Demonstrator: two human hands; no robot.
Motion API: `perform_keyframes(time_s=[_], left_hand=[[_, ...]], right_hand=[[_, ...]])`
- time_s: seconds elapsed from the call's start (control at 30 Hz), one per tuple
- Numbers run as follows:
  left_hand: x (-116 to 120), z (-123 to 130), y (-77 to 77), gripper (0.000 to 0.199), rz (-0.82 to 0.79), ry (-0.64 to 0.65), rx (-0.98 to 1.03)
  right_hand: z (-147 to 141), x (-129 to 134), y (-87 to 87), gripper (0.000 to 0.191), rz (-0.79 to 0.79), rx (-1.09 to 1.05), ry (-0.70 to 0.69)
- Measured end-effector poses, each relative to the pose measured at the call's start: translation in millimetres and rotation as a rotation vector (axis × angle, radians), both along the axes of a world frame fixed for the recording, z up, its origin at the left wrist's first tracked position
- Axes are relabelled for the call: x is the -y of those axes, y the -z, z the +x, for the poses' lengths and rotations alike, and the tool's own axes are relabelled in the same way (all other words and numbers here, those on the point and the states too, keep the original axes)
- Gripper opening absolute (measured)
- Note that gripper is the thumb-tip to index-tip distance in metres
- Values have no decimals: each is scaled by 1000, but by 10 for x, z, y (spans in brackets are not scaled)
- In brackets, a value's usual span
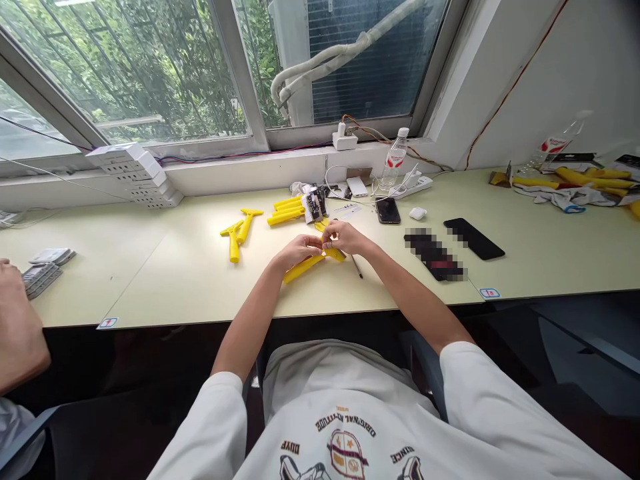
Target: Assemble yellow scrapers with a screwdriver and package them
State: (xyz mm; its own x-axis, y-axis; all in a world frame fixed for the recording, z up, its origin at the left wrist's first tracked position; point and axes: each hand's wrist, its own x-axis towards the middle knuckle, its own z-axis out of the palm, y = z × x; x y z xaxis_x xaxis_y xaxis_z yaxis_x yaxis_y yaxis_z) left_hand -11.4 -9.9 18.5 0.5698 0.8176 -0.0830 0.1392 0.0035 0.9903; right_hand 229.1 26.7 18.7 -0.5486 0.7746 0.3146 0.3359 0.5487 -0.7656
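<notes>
Along the desk's front edge, the left hand (297,252) and right hand (345,238) sit close together, fingers curled and meeting around a yellow plastic bar (301,269). The bar runs out from under the left hand toward the lower left, and a further yellow end shows beneath the right hand. Just right of the right hand lies a thin pencil (357,267). At the lower left, another person's hand (17,313) rests near a stack of grey packets (43,279).

Farther up the pale desk (150,267), two yellow T-shaped pieces (240,230) lie left of centre, beside a bundle of yellow bars (286,211) and a small circuit board (314,203). To the right are a black phone (387,210), a white earbud case (417,213), and two dark slabs (453,245), one pixelated. A water bottle (393,160) and power strip (411,185) stand near the window (150,67).
</notes>
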Motion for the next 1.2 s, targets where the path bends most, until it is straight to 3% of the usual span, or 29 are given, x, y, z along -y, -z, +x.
perform_keyframes(time_s=[0.3,0.83,0.93,1.1,1.2], left_hand=[[11,-16,-28,30,-8,12,-13],[23,-1,-20,32,-19,-7,-23],[17,0,-19,31,-13,-4,-30],[29,11,-53,29,8,8,-49],[47,19,-79,29,15,8,-45]], right_hand=[[56,-36,9,8,22,36,-14],[27,-53,76,7,67,41,-5],[19,-59,81,15,35,0,35],[18,-83,116,46,-95,-95,44],[15,-91,145,48,-159,-75,21]])
